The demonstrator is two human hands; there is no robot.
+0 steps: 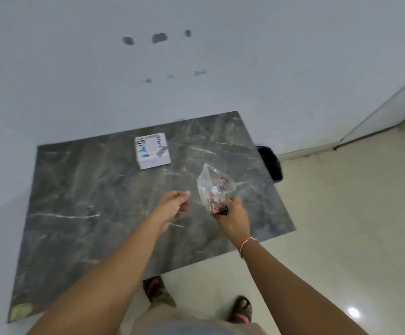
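Here, by the table's (87,189) right edge, my right hand (234,218) grips the plastic bag (211,182); my left hand (172,206) curls empty beside it.

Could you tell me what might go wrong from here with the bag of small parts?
1. Only the right hand grips the bag, at one end. The left hand is off it, so the small parts might slip out.
2. The bag is held near the right edge of the table, so spilled parts could drop to the floor.
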